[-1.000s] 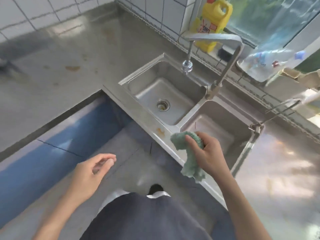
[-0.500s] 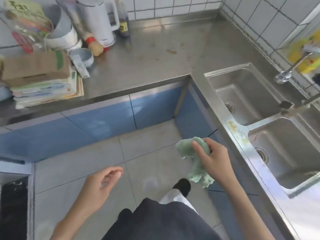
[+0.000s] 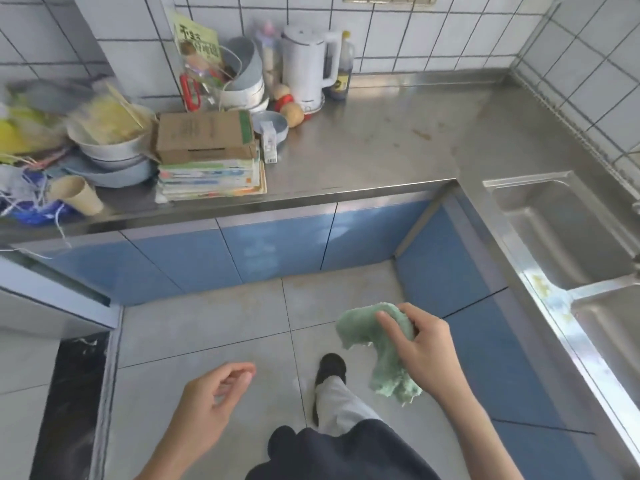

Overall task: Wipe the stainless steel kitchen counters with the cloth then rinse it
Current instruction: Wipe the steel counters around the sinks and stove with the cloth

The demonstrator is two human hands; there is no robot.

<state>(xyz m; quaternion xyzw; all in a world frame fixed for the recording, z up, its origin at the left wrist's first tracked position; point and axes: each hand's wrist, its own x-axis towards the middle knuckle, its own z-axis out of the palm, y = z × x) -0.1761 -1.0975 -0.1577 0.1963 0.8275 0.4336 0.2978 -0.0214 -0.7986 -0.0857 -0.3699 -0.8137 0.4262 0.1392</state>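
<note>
We see the L-shaped stainless steel counter (image 3: 381,147) wrapping the back and right of the view, bare metal at its inner corner with a few brownish marks, and a double sink (image 3: 540,216) set into its right run, a yellowish stain on the rim by the divider. Blue cabinet fronts (image 3: 277,247) run beneath the counter's front edge. Toward the counter's left end stands a crowd of things: stacked bowls (image 3: 114,150), a cardboard box (image 3: 204,136) lying on a pile of books (image 3: 211,178), and at the back edge against the tiles a white kettle (image 3: 306,67) with a dark bottle (image 3: 343,71) just beside it; the far-left heap is blurred, perhaps bags and string. Over the floor, clear of the counter, our right hand (image 3: 426,344) grips the green cloth (image 3: 377,344), fingers curled over its bunched top while the rest hangs down. Our left hand (image 3: 211,396) holds nothing, fingers loosely curled, palm up
</note>
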